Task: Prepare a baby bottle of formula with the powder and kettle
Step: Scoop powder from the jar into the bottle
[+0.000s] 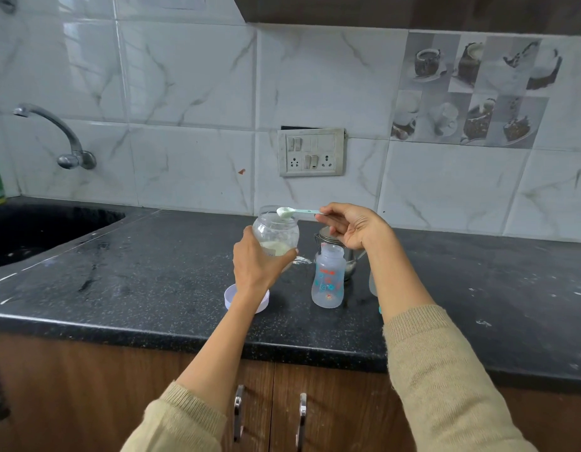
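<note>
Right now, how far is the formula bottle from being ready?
Done: the jar's lid is off, the baby bottle stands open. In hand: left hand holds the powder jar; right hand pinches a filled scoop above it. Left: powder into bottle, water, closing.

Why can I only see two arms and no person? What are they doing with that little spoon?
The camera sits on the person's head, looking down, so you see only their arms. The left hand holds a clear plastic jar of pale powder. The right hand pinches a small light-blue scoop, heaped with powder, above the jar's mouth. On the black stone counter stand an open, clear baby bottle with orange prints, a steel kettle behind it, and the jar's white lid.
</note>
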`<state>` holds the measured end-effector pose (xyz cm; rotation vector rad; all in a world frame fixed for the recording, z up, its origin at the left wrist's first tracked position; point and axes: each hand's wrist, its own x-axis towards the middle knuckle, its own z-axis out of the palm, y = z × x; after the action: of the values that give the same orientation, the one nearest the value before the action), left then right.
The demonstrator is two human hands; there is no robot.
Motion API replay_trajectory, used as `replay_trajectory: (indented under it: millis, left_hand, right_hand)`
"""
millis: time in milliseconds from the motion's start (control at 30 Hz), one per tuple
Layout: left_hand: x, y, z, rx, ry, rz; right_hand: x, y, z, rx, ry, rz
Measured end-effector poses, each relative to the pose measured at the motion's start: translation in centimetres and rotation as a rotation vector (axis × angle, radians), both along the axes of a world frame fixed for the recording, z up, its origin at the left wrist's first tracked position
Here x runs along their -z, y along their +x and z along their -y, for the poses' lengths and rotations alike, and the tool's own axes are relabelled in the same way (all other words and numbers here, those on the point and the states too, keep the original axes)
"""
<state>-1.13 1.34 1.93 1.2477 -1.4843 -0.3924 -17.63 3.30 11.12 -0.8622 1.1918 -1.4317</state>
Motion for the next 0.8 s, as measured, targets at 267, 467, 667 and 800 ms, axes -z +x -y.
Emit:
replay_trajectory:
  millis: [267, 467, 667, 800]
  left_hand:
    - [-0.9, 0.9, 3.7, -0.075, 0.189, 0.052]
    - [-1.0, 0.7, 5.1, -0.092, 0.283, 0.062]
    - [-0.2, 0.4, 5.5, -0.093, 0.351, 0.074]
    - [-0.2, 0.2, 5.1, -0.084, 0.367, 0.059]
  right_hand:
    - [-0.8, -2.5, -0.5, 0.036, -0.016, 0.03]
    - [0.3, -5.5, -1.6, 0.078, 0.013, 0.036]
    - [1.6, -7.3, -2.3, 0.106, 0.043, 0.025]
    - [2.1, -7.9, -2.8, 0.102, 0.049, 0.022]
